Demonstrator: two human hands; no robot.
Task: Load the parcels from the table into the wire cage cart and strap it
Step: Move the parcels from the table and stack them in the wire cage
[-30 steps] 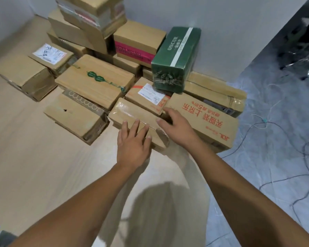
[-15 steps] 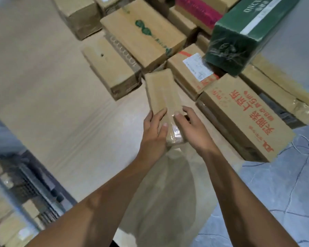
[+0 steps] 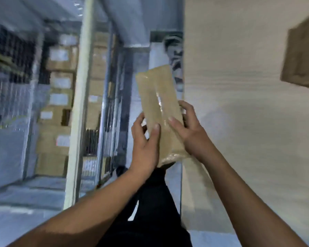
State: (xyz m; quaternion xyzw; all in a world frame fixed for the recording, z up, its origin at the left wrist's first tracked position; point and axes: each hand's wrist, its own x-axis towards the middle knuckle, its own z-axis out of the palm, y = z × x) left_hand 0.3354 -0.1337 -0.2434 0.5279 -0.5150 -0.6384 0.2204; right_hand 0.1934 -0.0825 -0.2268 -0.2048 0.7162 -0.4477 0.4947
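Observation:
A long, flat brown parcel (image 3: 159,104) wrapped in clear tape is held up in the air in front of me, off the table. My left hand (image 3: 145,147) grips its lower left edge, thumb on the top face. My right hand (image 3: 187,129) grips its lower right edge, fingers curled round the side. The pale wooden table (image 3: 248,122) fills the right of the view, with one cardboard parcel (image 3: 301,56) on it at the far right. The wire cage cart (image 3: 61,104) stands to the left, blurred, with several cardboard boxes stacked inside.
A pale upright post (image 3: 78,104) stands in front of the cage. Grey floor (image 3: 25,193) lies below the cart. My dark trouser legs (image 3: 153,211) show between my arms beside the table's edge.
Both hands lifted the flat parcel off the table from beside the stack. My view swung left from the pile of parcels to the wire cage cart.

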